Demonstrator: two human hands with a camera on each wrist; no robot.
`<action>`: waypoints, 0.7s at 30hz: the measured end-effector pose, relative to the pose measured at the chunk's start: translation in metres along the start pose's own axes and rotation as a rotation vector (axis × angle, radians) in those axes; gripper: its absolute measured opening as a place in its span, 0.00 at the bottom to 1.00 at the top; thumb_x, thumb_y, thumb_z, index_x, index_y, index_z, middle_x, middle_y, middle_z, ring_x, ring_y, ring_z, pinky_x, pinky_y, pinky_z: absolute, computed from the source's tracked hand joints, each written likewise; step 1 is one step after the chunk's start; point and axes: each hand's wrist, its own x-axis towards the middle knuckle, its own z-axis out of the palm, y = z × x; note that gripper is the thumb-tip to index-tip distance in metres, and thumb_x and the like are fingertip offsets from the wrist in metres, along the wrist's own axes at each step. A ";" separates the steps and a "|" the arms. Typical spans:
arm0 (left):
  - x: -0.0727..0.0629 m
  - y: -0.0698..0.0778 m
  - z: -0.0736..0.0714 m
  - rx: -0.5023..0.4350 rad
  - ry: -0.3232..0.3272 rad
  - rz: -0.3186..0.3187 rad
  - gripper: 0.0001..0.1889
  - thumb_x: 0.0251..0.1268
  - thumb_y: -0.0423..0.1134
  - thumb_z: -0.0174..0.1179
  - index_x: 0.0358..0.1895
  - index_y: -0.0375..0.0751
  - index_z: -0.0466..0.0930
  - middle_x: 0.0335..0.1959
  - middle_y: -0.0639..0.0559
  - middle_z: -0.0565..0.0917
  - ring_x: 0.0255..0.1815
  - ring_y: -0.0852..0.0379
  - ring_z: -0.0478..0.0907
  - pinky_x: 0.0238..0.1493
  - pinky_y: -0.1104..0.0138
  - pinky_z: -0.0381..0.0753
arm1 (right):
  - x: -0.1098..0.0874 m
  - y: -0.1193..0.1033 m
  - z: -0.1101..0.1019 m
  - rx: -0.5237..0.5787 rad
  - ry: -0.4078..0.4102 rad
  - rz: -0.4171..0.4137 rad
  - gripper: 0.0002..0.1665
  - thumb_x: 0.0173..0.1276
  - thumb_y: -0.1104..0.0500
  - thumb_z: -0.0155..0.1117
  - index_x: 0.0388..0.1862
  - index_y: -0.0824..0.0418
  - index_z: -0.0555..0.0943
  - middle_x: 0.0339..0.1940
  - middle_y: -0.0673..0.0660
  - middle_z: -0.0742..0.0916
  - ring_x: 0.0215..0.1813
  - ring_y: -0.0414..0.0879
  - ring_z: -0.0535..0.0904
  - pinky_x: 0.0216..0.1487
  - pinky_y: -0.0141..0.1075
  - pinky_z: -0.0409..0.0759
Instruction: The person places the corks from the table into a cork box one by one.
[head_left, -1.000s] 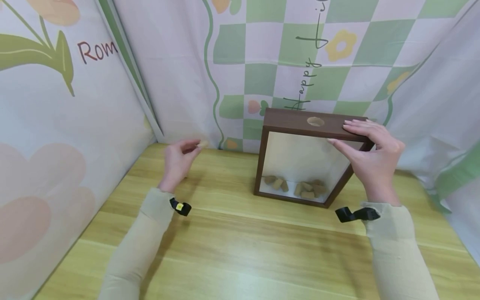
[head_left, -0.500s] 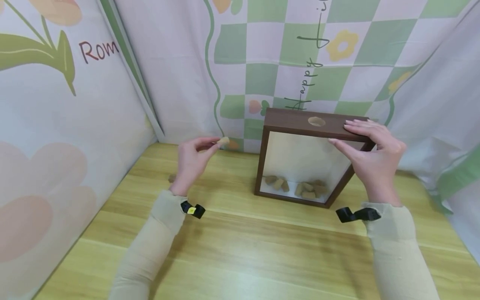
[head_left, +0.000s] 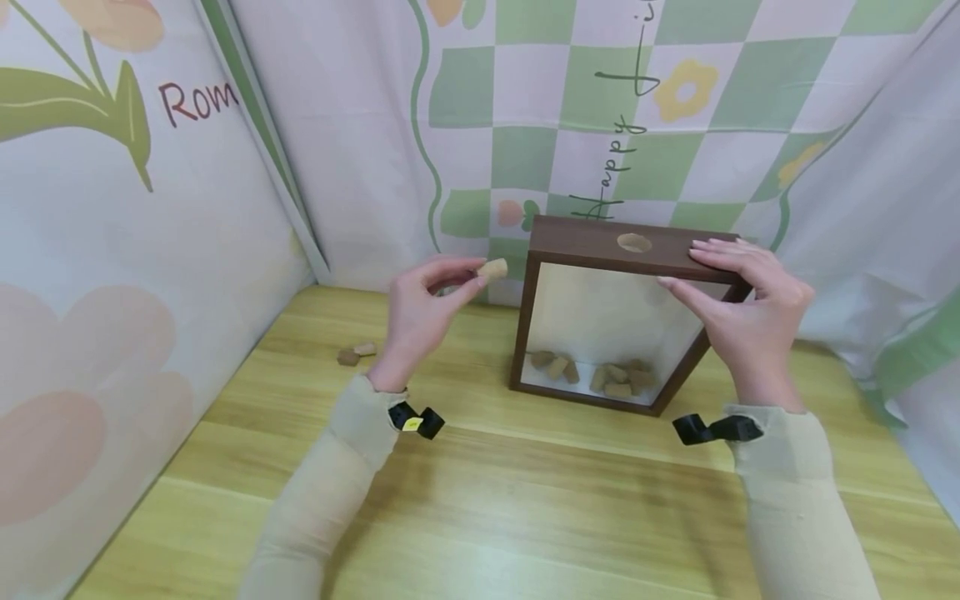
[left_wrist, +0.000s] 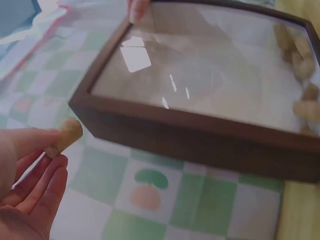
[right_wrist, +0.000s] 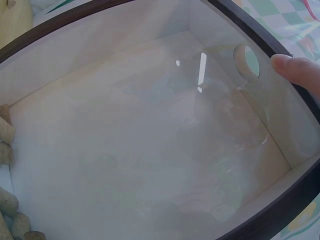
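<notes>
Between thumb and fingertips my left hand [head_left: 426, 312] pinches a cork [head_left: 492, 268], held in the air just left of a dark brown shadow box [head_left: 573, 237]. The left wrist view shows this cork [left_wrist: 69, 136] close to the frame's corner. A round hole [head_left: 634, 242] opens in the top of the box, which stands upright. Behind its clear front, several corks [head_left: 617, 389] lie along the bottom. My right hand [head_left: 757, 304] holds the top right corner, fingers on top and thumb against the front edge. In the right wrist view, the thumb [right_wrist: 295, 70] lies near the hole.
Loose corks [head_left: 348, 357] lie on the wooden table [head_left: 480, 500] behind my left wrist. A checkered curtain [head_left: 525, 158] hangs right behind the box. A printed cloth wall [head_left: 112, 317] borders the table on the left.
My left hand has moved right and up with the cork, toward the box. The loose corks on the table have come into sight behind it. My right hand stays on the box.
</notes>
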 end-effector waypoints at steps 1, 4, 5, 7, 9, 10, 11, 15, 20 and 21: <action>0.001 0.003 0.002 -0.018 0.000 0.013 0.10 0.62 0.34 0.74 0.46 0.39 0.90 0.42 0.54 0.89 0.41 0.57 0.85 0.46 0.63 0.85 | 0.000 0.000 0.000 -0.001 -0.001 0.000 0.24 0.43 0.70 0.87 0.43 0.65 0.91 0.43 0.63 0.90 0.53 0.42 0.84 0.63 0.37 0.76; 0.004 0.011 0.008 -0.065 0.006 0.030 0.10 0.61 0.33 0.74 0.46 0.38 0.90 0.42 0.53 0.89 0.42 0.56 0.86 0.46 0.62 0.86 | 0.000 -0.002 0.000 0.003 0.000 -0.003 0.24 0.43 0.70 0.87 0.43 0.66 0.91 0.43 0.64 0.90 0.53 0.43 0.84 0.63 0.37 0.76; 0.006 0.014 0.010 -0.079 0.007 0.035 0.11 0.60 0.32 0.75 0.46 0.38 0.90 0.42 0.52 0.88 0.42 0.55 0.86 0.46 0.62 0.86 | 0.001 -0.002 0.000 0.006 0.003 -0.003 0.24 0.43 0.70 0.87 0.42 0.66 0.91 0.43 0.64 0.90 0.53 0.43 0.84 0.63 0.37 0.76; 0.009 0.019 0.013 -0.100 0.007 0.049 0.11 0.60 0.32 0.75 0.46 0.38 0.90 0.43 0.52 0.88 0.42 0.55 0.86 0.46 0.62 0.86 | 0.001 -0.002 0.000 0.011 0.005 -0.007 0.23 0.43 0.70 0.87 0.42 0.66 0.91 0.43 0.64 0.90 0.53 0.43 0.85 0.63 0.38 0.76; 0.013 0.024 0.017 -0.116 0.008 0.069 0.11 0.60 0.32 0.75 0.46 0.37 0.90 0.43 0.52 0.88 0.42 0.55 0.86 0.46 0.61 0.86 | 0.001 -0.001 0.000 0.011 0.005 -0.010 0.23 0.43 0.70 0.87 0.42 0.66 0.91 0.43 0.64 0.90 0.53 0.43 0.85 0.63 0.38 0.76; 0.015 0.026 0.018 -0.118 0.007 0.083 0.11 0.60 0.32 0.75 0.45 0.37 0.90 0.43 0.52 0.88 0.42 0.55 0.86 0.46 0.62 0.86 | 0.001 0.000 0.000 0.012 0.007 -0.009 0.23 0.43 0.70 0.87 0.42 0.66 0.91 0.43 0.64 0.90 0.53 0.43 0.85 0.63 0.38 0.76; 0.017 0.028 0.020 -0.114 0.005 0.094 0.11 0.60 0.32 0.75 0.45 0.37 0.90 0.42 0.52 0.88 0.42 0.56 0.85 0.47 0.62 0.86 | 0.001 0.002 0.000 0.014 0.007 -0.007 0.24 0.42 0.70 0.87 0.42 0.66 0.91 0.43 0.64 0.90 0.53 0.43 0.85 0.63 0.38 0.76; 0.026 0.037 0.029 -0.102 -0.007 0.130 0.11 0.59 0.31 0.75 0.45 0.37 0.90 0.41 0.52 0.88 0.41 0.57 0.85 0.49 0.62 0.85 | -0.001 0.011 0.000 0.008 0.004 0.002 0.25 0.41 0.71 0.87 0.42 0.65 0.91 0.43 0.63 0.90 0.53 0.42 0.84 0.63 0.38 0.76; 0.038 0.047 0.041 -0.059 -0.031 0.130 0.11 0.60 0.34 0.75 0.45 0.39 0.91 0.43 0.55 0.88 0.43 0.61 0.84 0.52 0.64 0.83 | -0.001 0.020 -0.001 -0.002 0.002 0.021 0.26 0.40 0.71 0.88 0.43 0.63 0.91 0.44 0.60 0.90 0.53 0.42 0.84 0.64 0.38 0.75; 0.040 0.048 0.044 -0.051 -0.037 0.127 0.11 0.60 0.34 0.76 0.46 0.40 0.91 0.44 0.56 0.88 0.43 0.62 0.84 0.52 0.65 0.82 | -0.001 0.020 -0.001 -0.003 0.002 0.022 0.26 0.40 0.72 0.88 0.43 0.63 0.91 0.44 0.60 0.90 0.53 0.42 0.84 0.64 0.38 0.75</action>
